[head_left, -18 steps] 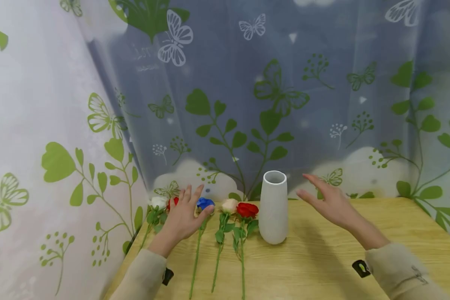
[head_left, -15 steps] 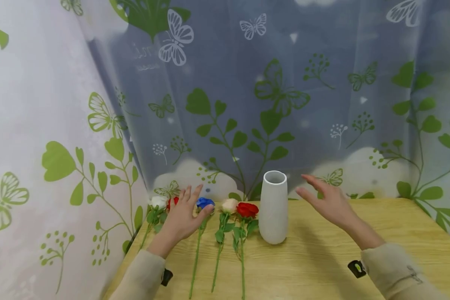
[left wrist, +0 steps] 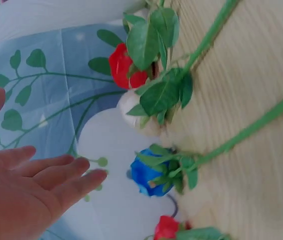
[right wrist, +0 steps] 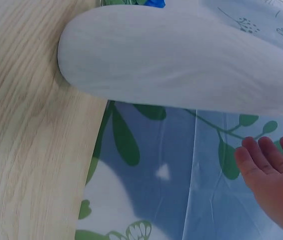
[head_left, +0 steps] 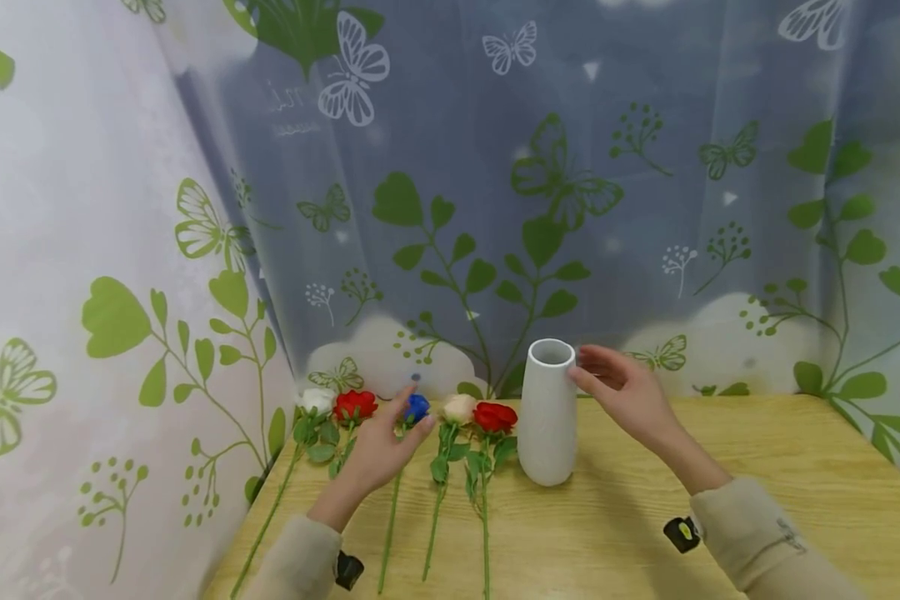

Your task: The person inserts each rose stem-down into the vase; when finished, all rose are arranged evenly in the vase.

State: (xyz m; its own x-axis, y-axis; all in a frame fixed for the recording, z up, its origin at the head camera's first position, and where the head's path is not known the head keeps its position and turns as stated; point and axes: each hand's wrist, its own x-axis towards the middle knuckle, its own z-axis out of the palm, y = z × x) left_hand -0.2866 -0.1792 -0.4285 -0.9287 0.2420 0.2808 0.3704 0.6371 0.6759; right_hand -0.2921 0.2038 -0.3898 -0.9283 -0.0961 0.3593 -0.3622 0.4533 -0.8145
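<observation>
A white vase stands upright on the table, and the right hand is beside its upper right side, fingers extended. In the right wrist view a gap shows between the vase and that hand. The left hand is over the blue rose, partly covering it; the left wrist view shows relaxed fingers apart from the blue rose. Between left hand and vase lie a pale rose and a red rose.
Left of the left hand lie another red rose and a white rose, stems toward the front of the wooden table. A patterned curtain hangs behind the table and along its left side.
The right hand has moved left, up to the vase. The left hand has shifted slightly right and down, uncovering the left red rose. Vase and flowers have stayed in place.
</observation>
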